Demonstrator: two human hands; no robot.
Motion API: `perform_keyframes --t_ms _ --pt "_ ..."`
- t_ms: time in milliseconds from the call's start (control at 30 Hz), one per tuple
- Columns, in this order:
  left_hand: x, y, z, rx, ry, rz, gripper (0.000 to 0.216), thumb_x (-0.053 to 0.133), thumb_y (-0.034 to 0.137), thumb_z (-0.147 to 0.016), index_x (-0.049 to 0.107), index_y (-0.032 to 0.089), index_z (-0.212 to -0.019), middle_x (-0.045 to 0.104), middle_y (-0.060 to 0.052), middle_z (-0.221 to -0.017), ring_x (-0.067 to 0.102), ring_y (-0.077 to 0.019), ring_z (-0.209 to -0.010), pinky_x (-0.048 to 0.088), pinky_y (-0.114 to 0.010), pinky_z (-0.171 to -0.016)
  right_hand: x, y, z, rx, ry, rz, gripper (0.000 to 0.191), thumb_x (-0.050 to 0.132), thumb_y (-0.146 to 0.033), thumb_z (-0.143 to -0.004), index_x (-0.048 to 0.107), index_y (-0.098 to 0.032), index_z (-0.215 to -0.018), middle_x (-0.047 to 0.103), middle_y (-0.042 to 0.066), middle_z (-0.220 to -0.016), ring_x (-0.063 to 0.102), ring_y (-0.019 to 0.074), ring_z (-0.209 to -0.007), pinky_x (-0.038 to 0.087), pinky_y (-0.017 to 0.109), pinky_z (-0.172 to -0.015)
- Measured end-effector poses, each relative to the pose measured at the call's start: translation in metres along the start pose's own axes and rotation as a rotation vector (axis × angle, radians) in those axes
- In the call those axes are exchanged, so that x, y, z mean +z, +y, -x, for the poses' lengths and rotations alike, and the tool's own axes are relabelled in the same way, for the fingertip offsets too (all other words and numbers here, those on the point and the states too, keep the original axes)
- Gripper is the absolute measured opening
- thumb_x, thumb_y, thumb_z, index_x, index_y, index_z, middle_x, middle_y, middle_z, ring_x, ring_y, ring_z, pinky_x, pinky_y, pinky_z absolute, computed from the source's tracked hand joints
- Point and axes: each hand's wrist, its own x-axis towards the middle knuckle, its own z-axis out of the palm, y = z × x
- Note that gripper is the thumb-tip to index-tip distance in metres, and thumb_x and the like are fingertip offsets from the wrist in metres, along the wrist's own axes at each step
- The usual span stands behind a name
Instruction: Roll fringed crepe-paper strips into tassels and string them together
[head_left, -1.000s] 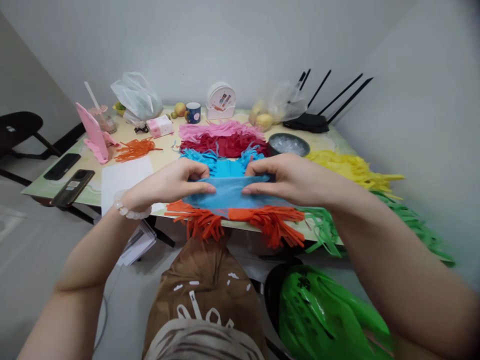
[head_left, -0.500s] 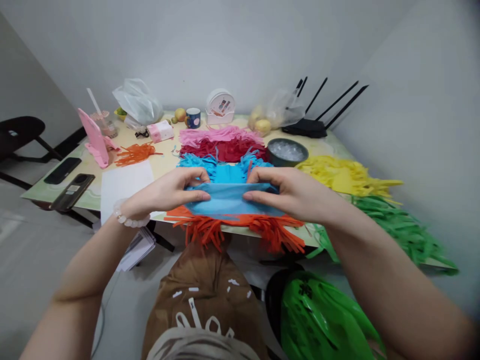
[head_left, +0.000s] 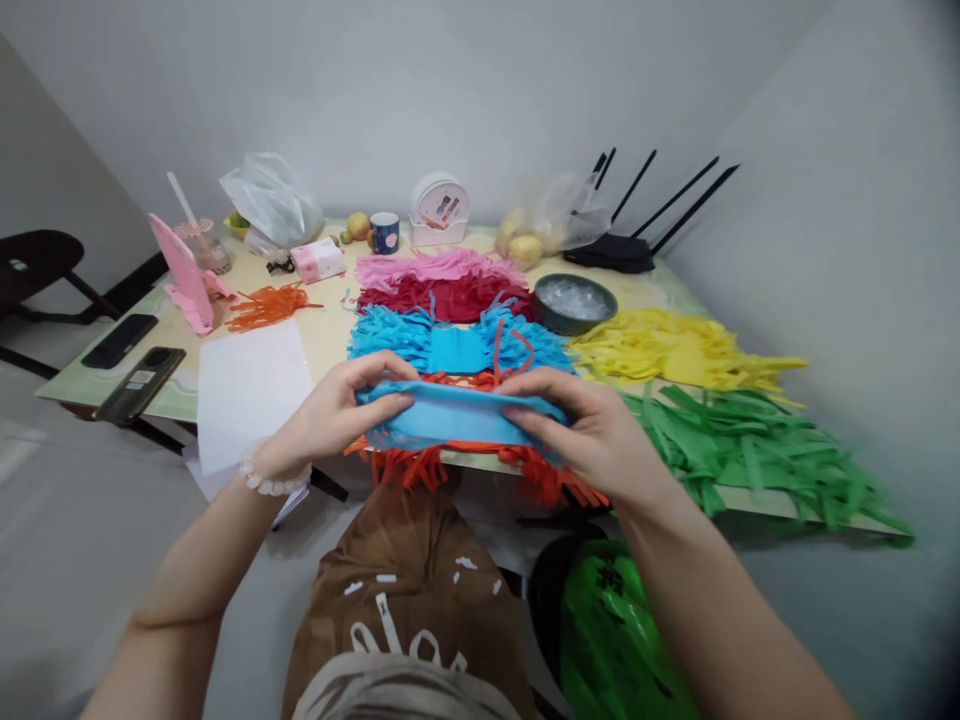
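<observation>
A folded blue sheet is held between both hands over the near table edge. My left hand pinches its left end, thumb on top. My right hand pinches its right end. Under the sheet lies an orange fringed piece that hangs over the table edge. Just beyond it is a blue fringed piece, then a dark red fringed piece and a pink fringed piece.
Yellow fringe and green fringe lie at the right. A dark bowl, white paper, two phones, a pink stand, a mug, bags and a router are on the table. A green helmet sits below.
Both hands drew the blue sheet nearer and lower, and it now looks folded narrower. The blue fringed piece behind it is now fully in sight.
</observation>
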Motion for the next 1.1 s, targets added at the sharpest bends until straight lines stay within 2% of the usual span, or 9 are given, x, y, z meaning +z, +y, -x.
perform_keyframes --t_ms 133,233,367,600,767,867,967,1033,1100 --pt "0.006 -0.009 0.010 -0.063 0.003 0.199 0.015 0.062 0.024 -0.084 0.075 0.017 -0.088 0.072 -0.005 -0.089 0.063 -0.0143 -0.071 0.050 -0.023 -0.060 0.009 0.013 0.011 0.025 0.033 -0.161 0.019 0.060 -0.013 -0.080 0.075 -0.024 -0.084 0.071 0.002 -0.081 0.064 0.0168 -0.069 0.049 0.027 -0.062" --pt "0.008 -0.015 0.013 -0.017 0.020 0.269 0.015 0.064 0.019 -0.082 0.078 0.019 -0.080 0.073 -0.007 -0.089 0.066 -0.0159 -0.077 0.053 -0.025 -0.068 0.013 0.019 0.012 -0.035 0.028 -0.277 0.023 0.056 -0.008 -0.076 0.073 -0.024 -0.075 0.069 0.001 -0.076 0.063 0.0158 -0.068 0.048 0.027 -0.063" --pt "0.008 -0.017 0.014 0.028 0.036 0.267 0.018 0.064 0.016 -0.082 0.080 0.021 -0.077 0.074 -0.008 -0.088 0.066 -0.0171 -0.078 0.053 -0.028 -0.071 0.015 0.022 0.007 -0.058 0.009 -0.300 0.024 0.053 -0.005 -0.071 0.070 -0.022 -0.069 0.067 0.001 -0.074 0.061 0.0161 -0.068 0.046 0.028 -0.065" --pt "0.005 -0.009 0.017 0.114 0.023 0.088 0.012 0.067 0.022 -0.083 0.079 0.019 -0.083 0.072 -0.009 -0.095 0.065 -0.0186 -0.085 0.050 -0.030 -0.078 0.010 0.019 -0.001 -0.071 -0.049 -0.167 0.019 0.049 -0.010 -0.070 0.065 -0.020 -0.067 0.065 0.003 -0.076 0.060 0.0184 -0.075 0.046 0.031 -0.072" --pt "0.016 -0.010 0.017 0.065 0.167 0.031 0.025 0.071 0.029 -0.084 0.058 0.017 -0.066 0.066 -0.002 -0.076 0.060 -0.0142 -0.072 0.046 -0.026 -0.069 0.014 0.014 -0.004 -0.074 -0.046 -0.090 0.013 0.054 -0.023 -0.082 0.063 -0.020 -0.073 0.065 0.004 -0.077 0.060 0.0191 -0.074 0.046 0.031 -0.069" --pt "0.020 -0.012 0.018 0.029 0.227 -0.060 0.016 0.073 0.029 -0.083 0.061 0.018 -0.084 0.068 -0.002 -0.085 0.062 -0.0148 -0.077 0.046 -0.025 -0.071 0.019 0.011 -0.003 -0.046 0.026 0.037 0.015 0.062 -0.031 -0.087 0.060 -0.021 -0.076 0.066 0.003 -0.077 0.061 0.0183 -0.072 0.047 0.030 -0.070" --pt "0.018 -0.013 0.017 0.046 0.173 -0.164 0.017 0.068 0.025 -0.086 0.066 0.019 -0.102 0.070 -0.004 -0.094 0.064 -0.0171 -0.086 0.048 -0.027 -0.079 0.022 0.007 -0.001 -0.050 0.065 0.173 0.014 0.064 -0.029 -0.089 0.064 -0.021 -0.100 0.072 0.007 -0.100 0.066 0.0221 -0.090 0.049 0.032 -0.080" --pt "0.015 -0.013 0.016 0.045 0.110 -0.197 0.008 0.064 0.025 -0.088 0.066 0.018 -0.093 0.070 -0.004 -0.090 0.063 -0.0174 -0.084 0.047 -0.028 -0.079 0.023 0.006 -0.001 -0.068 0.058 0.228 0.017 0.062 -0.026 -0.089 0.066 -0.021 -0.105 0.072 0.008 -0.105 0.067 0.0235 -0.096 0.049 0.034 -0.083" --pt "0.013 -0.012 0.015 0.022 0.063 -0.177 0.012 0.063 0.026 -0.088 0.061 0.017 -0.081 0.068 -0.003 -0.085 0.063 -0.0168 -0.080 0.048 -0.028 -0.076 0.022 0.005 -0.001 -0.047 0.048 0.231 0.008 0.062 -0.025 -0.089 0.067 -0.021 -0.093 0.073 0.006 -0.095 0.068 0.0224 -0.089 0.050 0.033 -0.080"
